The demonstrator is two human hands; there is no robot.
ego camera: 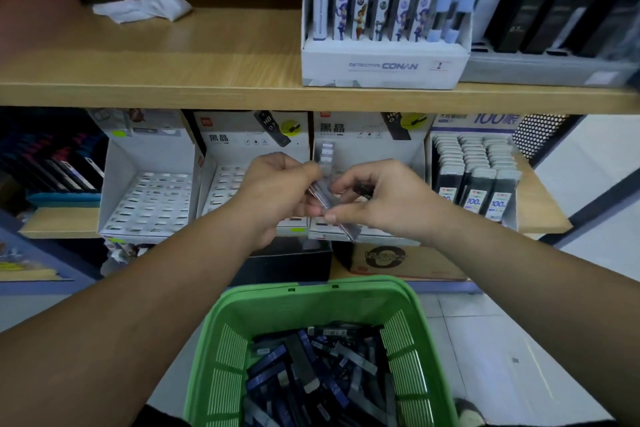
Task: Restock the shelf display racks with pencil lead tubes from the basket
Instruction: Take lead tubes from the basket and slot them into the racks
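Restocking, sorting stage. Left hand (277,192) and right hand (375,199) each keep a closed grip on clear pencil lead tubes (322,198), held before the slotted display rack (225,191), beyond the green basket (311,291). Best practice: separate one tube and align it upright over an empty slot.

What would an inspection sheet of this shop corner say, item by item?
Surface: wooden shelf, two tiers in view.
Job's things: green basket holds many dark lead tubes; white display rack shows empty slots; one clear tube is between the hands.
Clutter: crumpled white paper on the upper tier.
Hands: left hand and right hand both pinch the clear tube.
Cables: nothing seen.
Surroundings: Conan box above; full rack at right; tiled floor.
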